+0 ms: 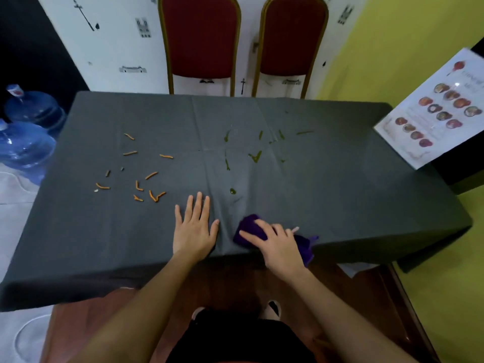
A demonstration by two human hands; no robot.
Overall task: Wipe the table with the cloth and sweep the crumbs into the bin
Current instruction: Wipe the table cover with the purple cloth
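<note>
One long table (340, 179), draped in a dark grey tablecloth (78, 244), fills most of what we see, and everything we can see of the task lies on it. Behind its far edge stand two red chairs (200, 35). Off its left end sit blue water bottles (26, 148), and a laminated menu (440, 111) leans at the right end. We see no bin anywhere, so we cannot say where the crumbs are meant to go.

Our left hand (195, 226) lies flat on the fabric near the front edge, fingers straight and spread, holding nothing. Just beside it, our right hand (277, 242) has its fingers curled over the purple cloth (247, 226), gripping it against the table at the front edge. A tail of the cloth hangs over the side.

Green smears (255, 156) streak the middle of the table beyond the cloth. Orange crumbs (151, 175) are scattered to the left, apart from the smears.

We judge the wiping barely begun. The loose tablecloth is the main hazard: a hard push could bunch or drag it, which the flat left hand seems placed to prevent. The smears look wet, so wiping through them could spread them or carry them into the crumbs and make those stick. Sweeping crumbs off an edge with no bin beneath would drop them on the floor.
</note>
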